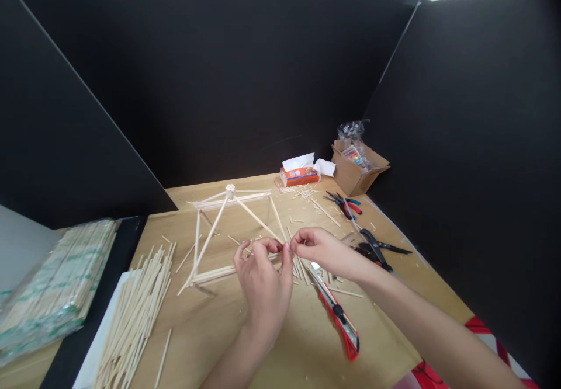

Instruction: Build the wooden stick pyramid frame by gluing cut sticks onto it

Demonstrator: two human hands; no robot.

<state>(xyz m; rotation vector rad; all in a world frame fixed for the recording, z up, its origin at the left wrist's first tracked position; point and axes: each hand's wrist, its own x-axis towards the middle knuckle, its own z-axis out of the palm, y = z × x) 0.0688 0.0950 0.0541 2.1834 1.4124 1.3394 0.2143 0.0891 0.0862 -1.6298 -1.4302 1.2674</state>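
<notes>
A frame of thin wooden sticks (211, 234) stands on the table, its slanting sticks meeting in a bundled knob at the top. At its front right corner, my left hand (266, 275) is closed, thumb and fingers pinching the sticks of the frame. Against those fingertips, my right hand (322, 250) makes a pinch. Whatever its fingers hold is too small to make out. Just below the hands lies a red utility knife (337, 312), pointing toward the frame's corner.
Loose sticks (135, 319) lie in a pile at left, near plastic-wrapped stick bundles (56, 278). Pliers (344, 205), black-handled cutters (377, 250) and stick offcuts (304, 193) are on the right. Behind stand an orange tissue box (300, 176) and a cardboard box (353, 173). Black panels (263, 73) enclose the table.
</notes>
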